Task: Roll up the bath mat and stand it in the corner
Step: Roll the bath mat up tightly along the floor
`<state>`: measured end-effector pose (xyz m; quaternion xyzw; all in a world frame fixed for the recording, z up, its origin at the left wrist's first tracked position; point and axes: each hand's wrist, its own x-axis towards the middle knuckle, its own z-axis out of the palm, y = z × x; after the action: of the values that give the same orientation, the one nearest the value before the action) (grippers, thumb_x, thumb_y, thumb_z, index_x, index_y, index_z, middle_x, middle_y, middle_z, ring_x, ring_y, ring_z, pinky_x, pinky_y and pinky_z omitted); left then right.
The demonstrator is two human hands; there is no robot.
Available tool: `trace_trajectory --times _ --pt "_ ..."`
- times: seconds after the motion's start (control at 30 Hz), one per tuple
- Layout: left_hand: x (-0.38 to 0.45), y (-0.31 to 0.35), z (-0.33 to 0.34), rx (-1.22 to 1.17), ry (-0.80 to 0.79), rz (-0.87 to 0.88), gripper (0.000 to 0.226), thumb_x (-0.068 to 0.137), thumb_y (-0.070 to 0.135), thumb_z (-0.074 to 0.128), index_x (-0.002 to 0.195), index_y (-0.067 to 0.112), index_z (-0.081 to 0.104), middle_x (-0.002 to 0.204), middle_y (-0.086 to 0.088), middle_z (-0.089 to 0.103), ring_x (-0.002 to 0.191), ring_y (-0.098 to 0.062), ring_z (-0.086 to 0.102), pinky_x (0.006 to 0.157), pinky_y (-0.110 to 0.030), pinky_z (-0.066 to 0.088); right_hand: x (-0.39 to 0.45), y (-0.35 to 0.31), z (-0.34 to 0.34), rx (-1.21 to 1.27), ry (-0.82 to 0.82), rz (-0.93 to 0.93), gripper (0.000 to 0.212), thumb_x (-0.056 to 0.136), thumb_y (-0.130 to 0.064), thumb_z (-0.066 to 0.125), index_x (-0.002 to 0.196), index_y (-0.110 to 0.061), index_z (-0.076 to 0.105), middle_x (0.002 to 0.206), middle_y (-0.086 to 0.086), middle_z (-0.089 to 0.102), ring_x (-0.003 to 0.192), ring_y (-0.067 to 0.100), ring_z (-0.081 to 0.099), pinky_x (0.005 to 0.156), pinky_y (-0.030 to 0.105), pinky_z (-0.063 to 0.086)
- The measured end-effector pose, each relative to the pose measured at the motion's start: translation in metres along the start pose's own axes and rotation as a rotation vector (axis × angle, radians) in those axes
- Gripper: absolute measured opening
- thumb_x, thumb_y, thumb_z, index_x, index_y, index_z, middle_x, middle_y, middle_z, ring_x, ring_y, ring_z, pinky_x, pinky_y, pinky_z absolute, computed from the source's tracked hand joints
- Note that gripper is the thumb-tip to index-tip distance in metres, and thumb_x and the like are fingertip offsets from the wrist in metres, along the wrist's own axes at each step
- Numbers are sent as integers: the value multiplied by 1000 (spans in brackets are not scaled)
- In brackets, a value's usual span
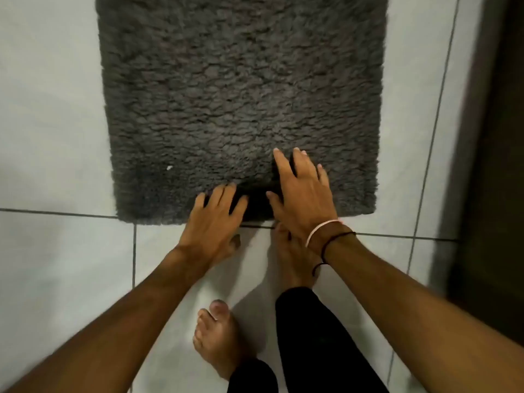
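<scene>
Floor (56,279): pale glossy tiles with dark grout lines, running under everything in view.

Bath mat (241,89): dark grey and shaggy, lying flat and unrolled on the floor, stretching away beyond the fingertips to the top of the view; its near edge lies just above a grout line, under both sets of fingers.

White speck (169,167): a small pale fleck on the pile, off to the left of the left fingers.

Left hand (215,222): palm down at the mat's near edge, fingers (224,194) spread apart and bent, tips pressed into the pile, gripping nothing; whether the thumb is under the edge cannot be told.

Shadowed pile: a dark patch of mat between the two sets of fingers.

Right hand (303,197): palm down and further onto the mat than the left, fingers (300,163) splayed and flat on the pile, thumb pointing toward the left fingers, nothing clasped.

Bracelets (323,231): a pale band and a dark cord at the right wrist, behind the fingers.

Feet: one bare foot (218,341) on the tiles well behind the left fingers; the other (292,262) directly behind the right fingers, toes close to the mat's edge, partly hidden by the wrist.

Trouser legs (312,336): black, at the bottom of the view.

Dark surface (499,165): a brown upright strip far to the right of the right fingers; too dim to identify.
</scene>
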<state>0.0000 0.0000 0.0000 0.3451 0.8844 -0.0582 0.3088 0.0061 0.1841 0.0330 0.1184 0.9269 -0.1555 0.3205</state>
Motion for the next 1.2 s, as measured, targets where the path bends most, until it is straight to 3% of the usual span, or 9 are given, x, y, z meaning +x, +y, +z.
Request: trace_trajectory --times 0.17,0.3,0.4,0.5,0.63,0.73,0.93,1.07,1.2 --pt "12 -10 31 141 238 51 53 83 20 61 134 12 47 135 -23 57 119 -43 57 91 -54 51 -3 9 50 -42 115 -66 99 85 -45 74 165 -22 21 175 24 5 163 38 3 131 61 10" --pt "28 -12 8 110 381 6 30 77 11 55 107 15 60 98 -10 67 84 -34 64 58 -36 43 -9 11 62 -118 92 -102 116 78 -53 77 167 -26 9 174 26 -6 163 40 -7 130 64 7" --pt "44 -15 -20 34 334 -52 20 72 17 49 89 18 60 78 -5 66 69 -34 64 53 -32 30 1 17 56 -88 142 -134 81 93 -26 68 164 -27 28 174 23 12 163 37 12 129 57 20" --pt "55 -21 -28 -95 343 -119 22 79 13 59 100 19 54 84 -7 69 76 -38 64 58 -37 37 19 29 32 48 346 -161 39 88 -18 75 126 -12 70 133 20 70 124 40 65 110 54 47" --pt "64 -37 -30 76 625 -265 41 86 12 59 126 15 49 116 -17 60 106 -37 53 86 -52 44 41 35 18 -4 712 -86 51 72 -36 88 113 -17 67 117 11 70 114 33 58 107 59 44" --pt "68 -44 -17 95 879 -347 20 98 16 46 114 14 59 110 -15 61 100 -34 52 85 -48 39 47 44 34 -26 872 -186 23 88 -34 80 96 -13 72 110 12 73 108 32 56 106 58 44" --pt "94 -55 5 -2 906 -294 22 98 7 51 109 10 69 93 -12 73 85 -35 65 79 -46 41 63 76 48 -44 740 -406 55 93 -60 67 110 -8 80 120 13 77 113 34 68 116 53 42" --pt "107 -71 -19 -52 922 -253 23 98 10 46 110 11 65 76 -8 67 70 -31 60 67 -40 41 76 70 25 -63 735 -409 36 98 -43 63 111 -12 75 114 10 78 106 31 70 115 48 40" --pt "134 -91 -70 -111 845 -309 21 103 23 44 111 12 60 62 -10 65 51 -32 59 52 -35 43 106 59 -20 -92 707 -311 38 97 -52 60 117 -20 64 98 5 76 94 29 69 109 51 44"
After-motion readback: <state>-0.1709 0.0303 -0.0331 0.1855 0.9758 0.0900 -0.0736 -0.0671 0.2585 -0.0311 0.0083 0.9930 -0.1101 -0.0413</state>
